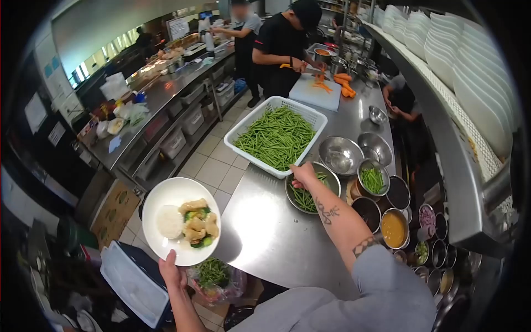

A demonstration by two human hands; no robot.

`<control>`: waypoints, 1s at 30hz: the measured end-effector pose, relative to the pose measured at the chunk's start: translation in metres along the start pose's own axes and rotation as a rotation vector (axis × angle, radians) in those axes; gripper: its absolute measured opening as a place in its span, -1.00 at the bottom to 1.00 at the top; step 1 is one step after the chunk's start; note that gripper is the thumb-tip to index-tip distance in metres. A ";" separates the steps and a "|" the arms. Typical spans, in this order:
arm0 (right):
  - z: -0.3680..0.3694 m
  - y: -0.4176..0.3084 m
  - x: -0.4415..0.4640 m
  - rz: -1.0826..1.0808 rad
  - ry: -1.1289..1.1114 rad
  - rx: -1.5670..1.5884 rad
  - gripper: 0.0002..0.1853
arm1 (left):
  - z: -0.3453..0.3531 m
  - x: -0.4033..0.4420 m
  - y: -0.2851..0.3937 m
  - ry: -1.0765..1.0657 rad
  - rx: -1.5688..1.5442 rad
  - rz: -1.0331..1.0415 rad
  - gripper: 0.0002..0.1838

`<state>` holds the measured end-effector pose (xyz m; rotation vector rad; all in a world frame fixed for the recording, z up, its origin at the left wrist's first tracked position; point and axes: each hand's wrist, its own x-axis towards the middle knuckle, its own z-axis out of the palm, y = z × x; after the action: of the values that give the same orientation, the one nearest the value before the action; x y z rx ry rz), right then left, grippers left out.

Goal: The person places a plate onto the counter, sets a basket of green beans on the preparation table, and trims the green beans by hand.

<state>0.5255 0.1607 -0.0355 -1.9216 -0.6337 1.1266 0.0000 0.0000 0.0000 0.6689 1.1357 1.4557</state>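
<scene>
In my left hand (172, 270) is a white plate (157, 243), with the thumb over its near rim. A mound of white rice (171, 222) and pale sauced pieces with green vegetables (196, 224) lie on it. My right hand (303, 175) reaches across the counter, fingers closed at the near corner of a white plastic basket (251, 159). The basket is heaped with green beans (276, 137). Directly below this hand, a metal bowl (333, 180) contains more green beans (303, 199), partly hidden by my forearm.
The steel counter (260, 221) bears metal bowls (340, 155) and sauce containers (394, 228) along its right. A co-worker (282, 50) handles carrots at a white cutting board (315, 92). Stacked white dishes (481, 83) line the upper right shelf. A blue bin (138, 282) stands lower left.
</scene>
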 end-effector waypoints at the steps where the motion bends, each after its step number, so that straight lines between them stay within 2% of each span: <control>1: 0.012 0.003 -0.004 0.008 -0.006 0.017 -0.13 | 0.008 -0.004 0.031 -0.012 0.005 -0.026 -0.46; 2: 0.022 0.006 -0.009 0.011 -0.017 0.027 -0.13 | 0.014 -0.002 0.050 -0.017 0.004 -0.051 -0.49; 3: -0.017 -0.025 0.023 -0.008 0.072 -0.003 -0.15 | 0.052 0.033 -0.002 -0.022 -0.134 -0.067 -0.50; 6: 0.029 -0.025 -0.006 0.085 0.058 0.205 -0.16 | 0.034 0.089 0.051 -0.007 -0.102 -0.031 -0.50; 9: 0.041 -0.018 -0.016 0.126 0.033 0.275 -0.12 | 0.052 0.146 0.088 -0.044 -0.039 -0.025 -0.49; 10: 0.037 -0.013 -0.017 0.165 -0.018 0.242 -0.02 | 0.057 0.169 0.092 -0.058 -0.041 -0.019 -0.49; 16: 0.022 0.001 -0.079 0.084 -0.038 0.006 -0.15 | 0.110 0.265 0.109 -0.008 -0.065 -0.006 -0.47; 21: 0.010 0.036 -0.124 -0.073 0.021 -0.192 -0.16 | 0.153 0.291 0.100 -0.074 -0.069 -0.040 -0.47; 22: 0.005 0.035 -0.139 -0.005 0.014 -0.244 -0.19 | 0.159 0.291 0.097 -0.085 -0.075 -0.057 -0.47; 25: 0.002 0.089 -0.141 -0.360 0.128 -0.321 -0.22 | 0.177 0.295 0.091 -0.141 -0.053 -0.043 -0.48; 30: -0.002 0.124 -0.200 -0.347 0.113 -0.257 -0.34 | 0.214 0.286 0.070 -0.115 0.000 -0.068 -0.50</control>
<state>0.4349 -0.0563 -0.0434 -1.9718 -1.0434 0.7417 0.0970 0.3386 0.0915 0.6985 1.0596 1.3435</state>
